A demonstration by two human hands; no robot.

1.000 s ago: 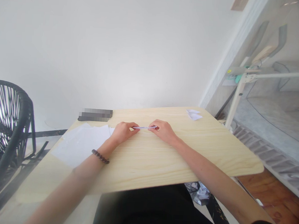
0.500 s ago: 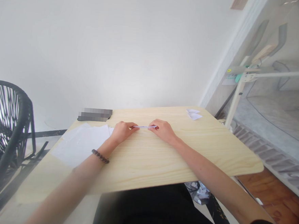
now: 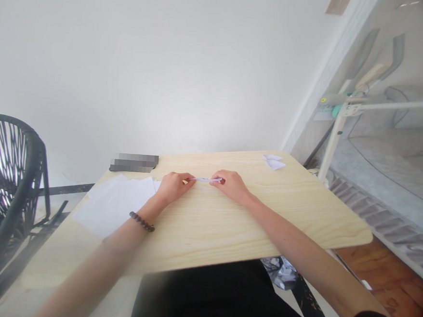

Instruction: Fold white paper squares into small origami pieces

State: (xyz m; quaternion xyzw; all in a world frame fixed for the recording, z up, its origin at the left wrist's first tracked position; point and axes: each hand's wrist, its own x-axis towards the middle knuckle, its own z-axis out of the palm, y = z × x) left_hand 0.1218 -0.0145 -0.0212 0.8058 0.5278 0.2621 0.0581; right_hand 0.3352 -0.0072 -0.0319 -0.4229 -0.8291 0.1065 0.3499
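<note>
A narrow piece of folded white paper (image 3: 204, 179) is stretched between my two hands, seen nearly edge-on above the middle of the table (image 3: 199, 225). My left hand (image 3: 174, 186) pinches its left end between thumb and fingers. The right end is pinched by my right hand (image 3: 230, 184), with the fingertips closed on it. Several loose white sheets (image 3: 117, 202) lie on the table to the left, partly hidden behind my left forearm. Two folded white paper shapes (image 3: 274, 162) rest near the far right corner.
A dark object (image 3: 134, 163), blurred out, lies at the far left edge against the wall (image 3: 203, 71). A black woven chair (image 3: 30, 165) stands left of the table. To the right is a white metal frame (image 3: 333, 143). Crumpled silvery material (image 3: 281, 273) shows below the front edge.
Both hands hold nearly the same place. The folded paper between them looks slightly more bowed, with a little less of its left end showing past my left fingertips.
</note>
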